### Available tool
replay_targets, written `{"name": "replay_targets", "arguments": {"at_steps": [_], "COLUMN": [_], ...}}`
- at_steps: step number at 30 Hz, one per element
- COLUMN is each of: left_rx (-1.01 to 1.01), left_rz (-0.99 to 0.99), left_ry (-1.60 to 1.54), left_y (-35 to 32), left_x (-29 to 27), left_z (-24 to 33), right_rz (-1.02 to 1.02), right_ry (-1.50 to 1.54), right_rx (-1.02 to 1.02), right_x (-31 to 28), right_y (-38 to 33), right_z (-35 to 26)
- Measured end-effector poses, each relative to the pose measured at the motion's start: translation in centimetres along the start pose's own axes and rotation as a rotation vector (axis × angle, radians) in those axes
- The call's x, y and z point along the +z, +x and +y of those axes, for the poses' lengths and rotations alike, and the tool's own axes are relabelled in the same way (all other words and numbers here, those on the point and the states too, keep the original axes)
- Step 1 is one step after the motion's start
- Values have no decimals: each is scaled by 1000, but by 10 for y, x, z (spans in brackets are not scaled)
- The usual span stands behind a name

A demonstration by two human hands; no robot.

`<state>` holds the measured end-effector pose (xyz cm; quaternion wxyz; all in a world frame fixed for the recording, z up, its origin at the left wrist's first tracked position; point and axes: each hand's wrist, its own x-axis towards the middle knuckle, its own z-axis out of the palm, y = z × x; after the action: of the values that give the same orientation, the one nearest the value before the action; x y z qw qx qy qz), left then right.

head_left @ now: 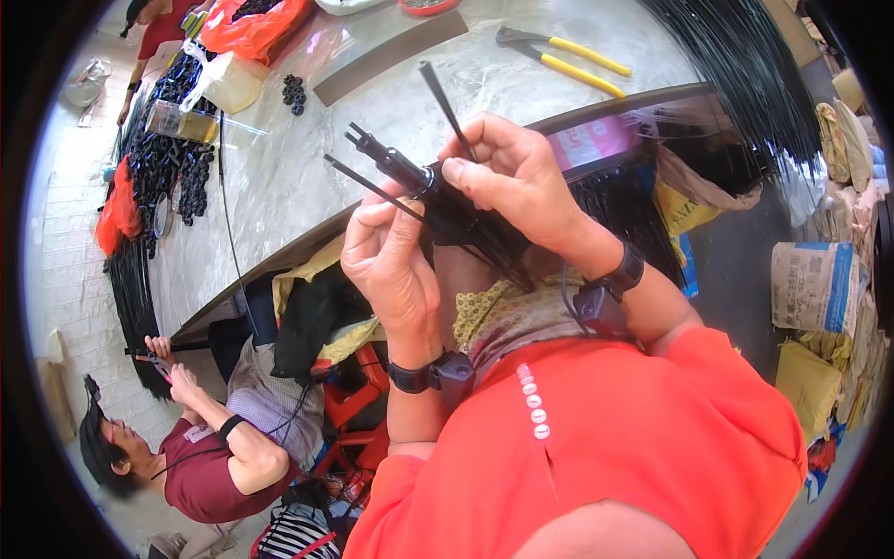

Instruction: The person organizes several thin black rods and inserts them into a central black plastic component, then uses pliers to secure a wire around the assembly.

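My left hand (395, 268) pinches a thin black rod (358, 177) between thumb and fingers, and the rod slants up to the left. Another slim black rod (441, 101), thicker at its upper end, is pinched in my right hand (523, 182). A bundle of black rods (396, 166) with tube-like tips lies between my hands. Its lower part runs down toward the patterned cloth (494, 317) on my lap. My fingers hide part of the bundle, so I cannot tell whether both pinched rods are joined to it.
The grey table (251, 186) holds yellow-handled cutters (568, 63), a curved flat strip (391, 58), black parts (168, 158) and long black rods (745, 84). At left a co-worker (219, 456) handles a tool. Packed sacks (812, 287) stand at right.
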<state>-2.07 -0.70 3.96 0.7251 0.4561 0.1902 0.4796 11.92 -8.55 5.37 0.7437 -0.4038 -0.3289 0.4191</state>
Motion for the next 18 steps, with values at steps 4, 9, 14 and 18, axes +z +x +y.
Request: {"name": "replay_targets", "arguments": {"at_steps": [4, 9, 14, 18], "left_rx": [-19, -58, -55, -94], "left_rz": [20, 15, 31, 75], "left_ry": [-17, -51, -63, -76], "left_y": [-1, -2, -1, -2], "left_x": [2, -1, -2, -1], "left_z": [2, 3, 1, 6], "right_rz": [2, -55, -67, -45], "right_ry": [-64, -75, -47, -57], "right_rx": [11, 40, 119, 117], "right_x": [8, 8, 3, 3], "right_y": [5, 11, 9, 2], "right_z": [-6, -4, -2, 4]}}
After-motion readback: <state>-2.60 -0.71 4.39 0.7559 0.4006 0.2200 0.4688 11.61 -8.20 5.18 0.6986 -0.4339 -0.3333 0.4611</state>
